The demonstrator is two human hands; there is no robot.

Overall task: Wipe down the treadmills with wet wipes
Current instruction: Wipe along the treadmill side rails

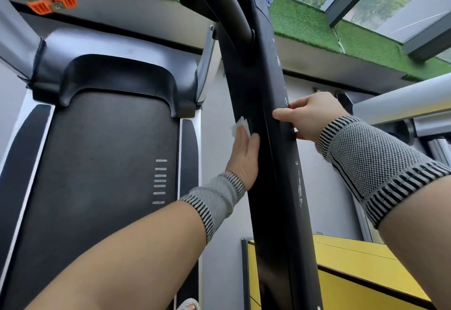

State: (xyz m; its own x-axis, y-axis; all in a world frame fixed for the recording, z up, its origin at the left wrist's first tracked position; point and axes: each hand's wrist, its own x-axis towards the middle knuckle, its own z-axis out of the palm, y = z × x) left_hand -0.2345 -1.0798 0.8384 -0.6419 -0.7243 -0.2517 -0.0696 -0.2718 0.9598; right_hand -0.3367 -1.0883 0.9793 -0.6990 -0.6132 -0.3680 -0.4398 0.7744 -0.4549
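Note:
A long black treadmill handrail (273,163) runs from top centre down to the bottom of the view. My left hand (245,156) lies flat against its left face and presses a white wet wipe (240,125) onto it with straight fingers. On the rail's right edge my right hand (310,117) grips the rail, thumb on the front and fingers curled behind. Both wrists wear grey knitted cuffs. Below and to the left lies the treadmill's black running belt (102,163).
A black motor cover (117,75) caps the belt's far end. An orange safety clip (52,4) hangs at top left. Green artificial turf (307,26) lines the window sill. A grey bar (400,103) crosses at right. A yellow box (353,268) stands at bottom right.

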